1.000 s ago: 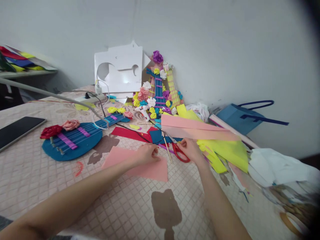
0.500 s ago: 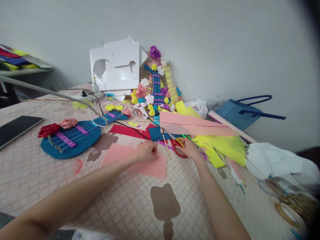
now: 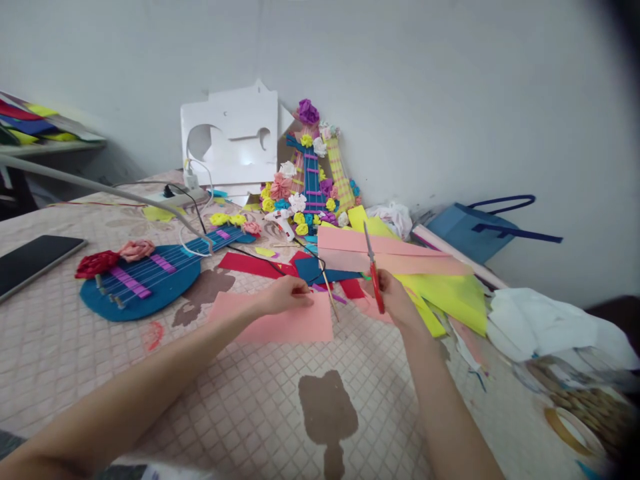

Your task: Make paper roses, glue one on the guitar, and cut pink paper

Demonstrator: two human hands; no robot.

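Note:
My right hand is closed around the red handles of a pair of scissors, raised off the table. Their blades point up and away from me and look nearly closed. On the left, a flat pink sheet, either thin felt or crepe paper, lies on the tablecloth. My left hand rests over its upper edge, fingers curled together on the sheet; the fingertips are partly hidden. A thin wooden stick lies between my hands, beside red strips and a dark blue piece.
A blue felt guitar with roses lies left, near a phone. Flower-covered guitars and a glue gun are at the back. Pink strips, yellow sheets, a blue bag and a tape roll are right.
My right hand has lifted the scissors from the table and turned them upright. My left hand stays at the pink sheet, whose near edge now lies slightly farther away.

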